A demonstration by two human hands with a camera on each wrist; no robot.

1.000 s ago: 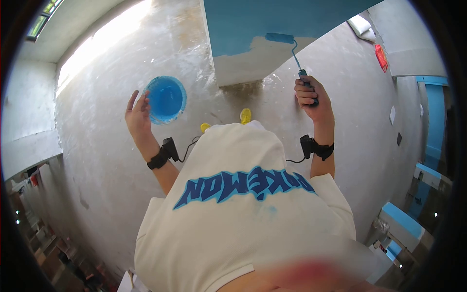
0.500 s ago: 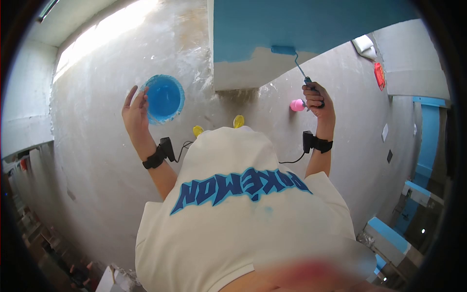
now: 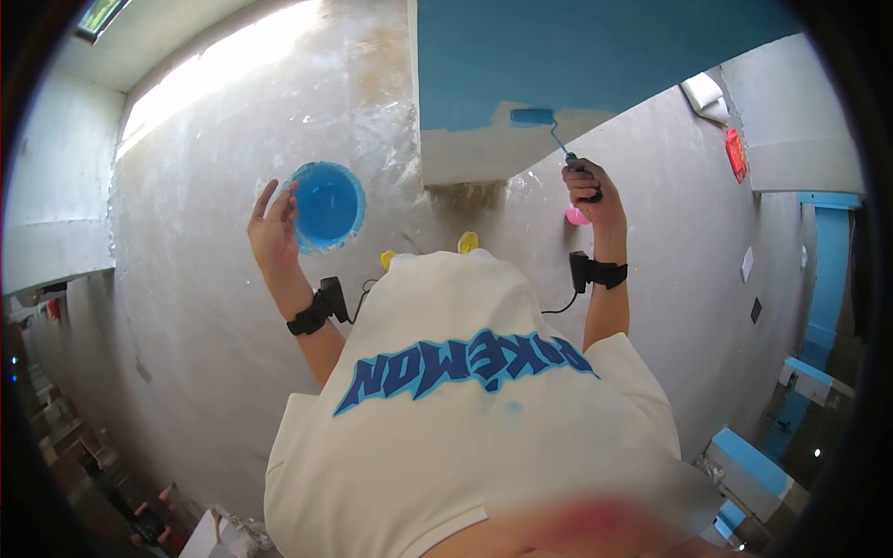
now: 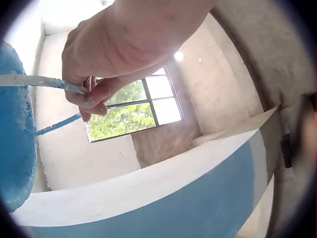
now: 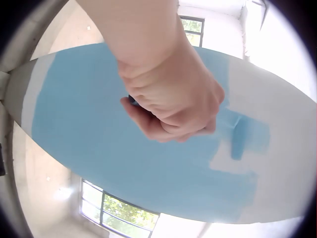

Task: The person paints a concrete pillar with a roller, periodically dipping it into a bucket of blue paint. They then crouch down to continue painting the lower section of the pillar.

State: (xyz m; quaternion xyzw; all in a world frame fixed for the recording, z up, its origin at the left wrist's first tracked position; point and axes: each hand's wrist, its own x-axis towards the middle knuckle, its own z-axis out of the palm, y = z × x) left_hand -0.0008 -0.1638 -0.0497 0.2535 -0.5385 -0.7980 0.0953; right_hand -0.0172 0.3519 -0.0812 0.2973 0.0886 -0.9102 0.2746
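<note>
My left hand (image 3: 273,240) grips the handle (image 4: 42,81) of a blue paint bucket (image 3: 359,209), fingers curled round it in the left wrist view. The bucket hangs beside the fingers, with blue paint inside. My right hand (image 3: 598,200) is wrapped round the grip of a paint roller (image 3: 532,116). The roller's blue sleeve lies against a partly painted wall (image 3: 465,153), right at the lower edge of the blue area. In the right wrist view the roller sleeve (image 5: 238,139) sits over a fresh blue patch, while the hand (image 5: 171,94) hides most of the grip.
A pink object (image 3: 578,216) shows on the floor (image 3: 205,325) below my right hand. Farther right lie a red packet (image 3: 736,155) and a white bundle (image 3: 705,98). Blue-and-white furniture (image 3: 752,472) stands at lower right. The wall's corner edge juts toward me.
The roller has moved down the wall, leaving blue over some of the pale strip. My right hand has come lower with it. My left hand keeps holding the bucket.
</note>
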